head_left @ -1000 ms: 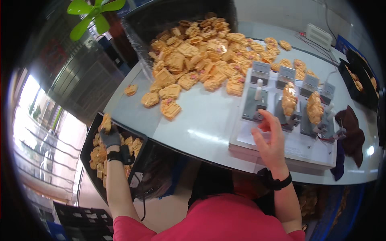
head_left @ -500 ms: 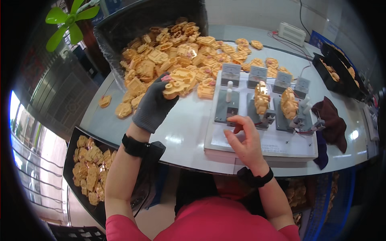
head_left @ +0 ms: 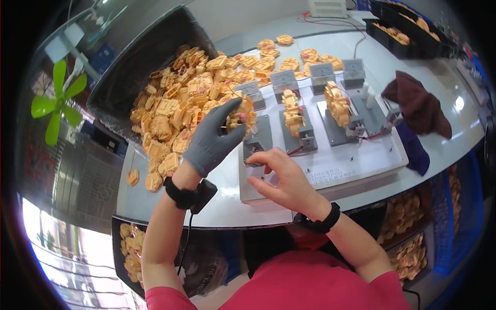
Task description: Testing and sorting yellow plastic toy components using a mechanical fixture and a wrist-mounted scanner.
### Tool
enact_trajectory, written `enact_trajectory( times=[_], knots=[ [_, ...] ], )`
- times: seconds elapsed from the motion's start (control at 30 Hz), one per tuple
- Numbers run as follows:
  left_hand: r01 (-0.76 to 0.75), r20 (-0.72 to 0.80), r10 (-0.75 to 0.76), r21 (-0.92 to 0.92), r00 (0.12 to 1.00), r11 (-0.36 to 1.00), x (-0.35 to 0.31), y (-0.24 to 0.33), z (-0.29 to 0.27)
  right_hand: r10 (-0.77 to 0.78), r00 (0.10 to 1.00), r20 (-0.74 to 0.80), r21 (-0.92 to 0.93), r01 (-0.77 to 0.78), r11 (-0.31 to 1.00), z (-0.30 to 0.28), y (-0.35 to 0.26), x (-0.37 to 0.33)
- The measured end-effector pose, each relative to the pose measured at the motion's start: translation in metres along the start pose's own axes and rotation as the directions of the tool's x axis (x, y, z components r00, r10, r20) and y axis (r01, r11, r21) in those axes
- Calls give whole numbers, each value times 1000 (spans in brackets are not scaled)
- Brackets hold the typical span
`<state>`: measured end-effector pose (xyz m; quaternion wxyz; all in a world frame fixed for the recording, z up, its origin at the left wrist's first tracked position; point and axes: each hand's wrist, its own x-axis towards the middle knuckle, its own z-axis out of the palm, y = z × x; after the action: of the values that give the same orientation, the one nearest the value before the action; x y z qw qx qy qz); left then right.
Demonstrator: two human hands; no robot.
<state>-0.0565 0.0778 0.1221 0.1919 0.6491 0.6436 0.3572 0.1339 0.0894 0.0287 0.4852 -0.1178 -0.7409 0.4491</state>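
Note:
My left hand (head_left: 212,138), in a grey knitted glove, grips a tan moulded plastic housing (head_left: 244,114) and holds it at the leftmost grey test station (head_left: 264,135), partly hiding that station. Bare, my right hand (head_left: 289,181) reaches to the front of the same station. Its thumb and index finger are apart, and the index fingertip is at a small dark block there; whether it presses is unclear. Similar housings stand upright on the middle station (head_left: 293,124) and on the right station (head_left: 338,106). All three stations are mounted on a white fixture board (head_left: 361,168).
Behind the stations stand several small panel meters (head_left: 323,77). Loose housings (head_left: 170,111) spill from a large black bin (head_left: 111,103) at left. Maroon cloth (head_left: 421,106) lies right of the board. Black trays (head_left: 392,39) and a white box (head_left: 328,8) are farther back.
My left hand has brought the housing from above the pile to the leftmost station. My right hand remains at that station's front. The whole view has shifted and turned.

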Motion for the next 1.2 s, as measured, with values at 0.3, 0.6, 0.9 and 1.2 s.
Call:
enact_trajectory(
  times=[0.3,0.6,0.9,1.2],
  knots=[
    [-47,140,31,111,990,993,0,8,-11,-45,998,-45,31,46,998,3,5,-3],
    [-107,192,42,340,980,934,-3,11,-14,-18,999,-39,78,21,997,2,3,-3],
    [-64,202,-17,388,979,919,13,3,-4,-5,999,-33,77,8,997,2,6,-3],
    [-161,187,130,160,974,974,6,-23,-1,0,979,-202,43,9,999,11,5,-5]
  ],
)
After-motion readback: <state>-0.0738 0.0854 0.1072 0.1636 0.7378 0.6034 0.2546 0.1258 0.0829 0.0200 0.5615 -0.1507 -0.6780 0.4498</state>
